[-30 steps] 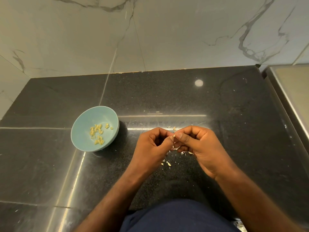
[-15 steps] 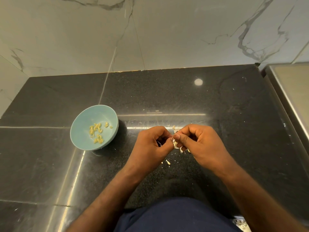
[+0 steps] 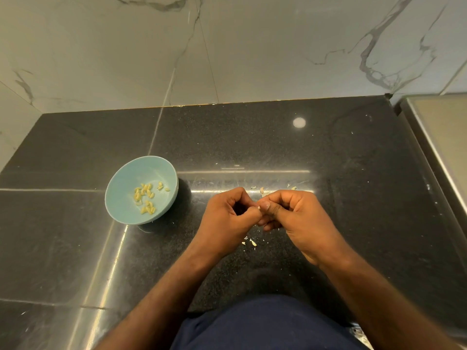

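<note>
Head camera shows the left hand (image 3: 227, 219) and right hand (image 3: 300, 218) meeting just above the black counter (image 3: 278, 147), fingers (image 3: 265, 205) curled, both pinching one tiny pale seed (image 3: 258, 207) between them. Husk flakes (image 3: 252, 242) lie on the counter beneath. A blue bowl (image 3: 118, 198) nearby, left of the hands, holds yellowish kernels (image 3: 145, 198).

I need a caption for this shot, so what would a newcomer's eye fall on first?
The left hand and right hand meet mid-frame, pinching a tiny pale seed between their fingertips. To their left a light blue bowl holds a small heap of yellowish kernels. Pale husk scraps lie on the black stone counter just below the hands.
</note>
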The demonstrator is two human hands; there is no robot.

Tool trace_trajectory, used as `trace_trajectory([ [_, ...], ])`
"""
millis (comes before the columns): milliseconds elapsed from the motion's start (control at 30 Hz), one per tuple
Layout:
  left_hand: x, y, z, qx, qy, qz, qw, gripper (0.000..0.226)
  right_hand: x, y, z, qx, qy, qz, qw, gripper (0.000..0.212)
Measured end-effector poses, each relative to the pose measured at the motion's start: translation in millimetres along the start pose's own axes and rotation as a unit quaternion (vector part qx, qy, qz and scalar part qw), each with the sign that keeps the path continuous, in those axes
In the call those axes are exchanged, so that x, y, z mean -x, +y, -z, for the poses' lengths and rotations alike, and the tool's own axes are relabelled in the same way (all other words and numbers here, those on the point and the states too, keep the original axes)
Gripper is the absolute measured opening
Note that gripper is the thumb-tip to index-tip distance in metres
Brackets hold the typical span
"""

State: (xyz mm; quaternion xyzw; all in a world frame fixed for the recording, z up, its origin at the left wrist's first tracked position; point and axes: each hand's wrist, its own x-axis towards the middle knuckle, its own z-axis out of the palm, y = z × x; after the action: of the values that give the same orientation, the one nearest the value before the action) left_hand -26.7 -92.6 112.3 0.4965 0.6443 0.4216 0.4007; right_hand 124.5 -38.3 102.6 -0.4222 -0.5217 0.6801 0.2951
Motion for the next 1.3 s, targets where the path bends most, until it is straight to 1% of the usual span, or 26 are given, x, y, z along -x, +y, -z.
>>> trace_trajectory([
  [100,-0.4,1.6,-1.6,0.023,0.027,0.009,0.999,0.015,-0.8,-1.4,-0.8,-0.029,0.028,0.011,0.999,0.007],
  [200,-0.3,2.0,-4.1,0.032,0.039,0.017,0.999,0.012,-1.1,1.1,-2.2,-0.034,0.06,0.025,0.997,0.007],
  [267,0.2,2.1,-5.2,0.032,0.041,0.016,0.999,0.011,-0.2,2.5,-2.0,-0.013,0.055,0.04,0.998,0.009],
  [400,1.3,3.6,-5.4,0.032,0.035,0.01,0.999,0.012,1.0,4.7,0.0,0.021,0.029,0.055,0.998,0.018],
  [500,1.1,4.2,-4.9,0.024,0.031,0.007,0.999,0.011,1.3,5.7,1.0,0.031,0.02,0.052,0.998,0.017],
  [733,2.0,5.5,-5.0,0.027,0.022,0.001,0.999,0.01,1.7,4.6,2.1,0.028,0.028,0.049,0.998,0.011],
  [833,1.2,5.1,-5.1,0.022,0.022,0.005,0.999,0.013,2.0,4.0,1.5,-0.018,0.033,0.034,0.999,0.009],
  [967,-0.4,6.2,-6.0,0.019,0.023,0.009,1.0,0.016,3.4,3.2,1.0,-0.094,0.024,-0.011,0.995,0.01],
  [1133,-1.8,1.8,-6.1,0.005,0.037,0.031,0.999,0.012,1.5,-1.5,3.0,-0.171,0.031,-0.028,0.984,0.009],
  [1167,-2.1,1.2,-5.8,0.004,0.034,0.038,0.999,0.011,1.6,-3.0,4.7,-0.185,0.029,-0.027,0.982,0.007],
  [1267,-2.5,-1.4,-4.9,0.002,0.006,0.05,0.999,0.013,2.4,-7.3,7.4,-0.207,-0.012,-0.043,0.977,0.018],
  [1300,-2.3,-1.9,-4.7,0.0,-0.004,0.053,0.999,0.014,2.4,-7.0,6.1,-0.201,-0.016,-0.051,0.978,0.018],
])
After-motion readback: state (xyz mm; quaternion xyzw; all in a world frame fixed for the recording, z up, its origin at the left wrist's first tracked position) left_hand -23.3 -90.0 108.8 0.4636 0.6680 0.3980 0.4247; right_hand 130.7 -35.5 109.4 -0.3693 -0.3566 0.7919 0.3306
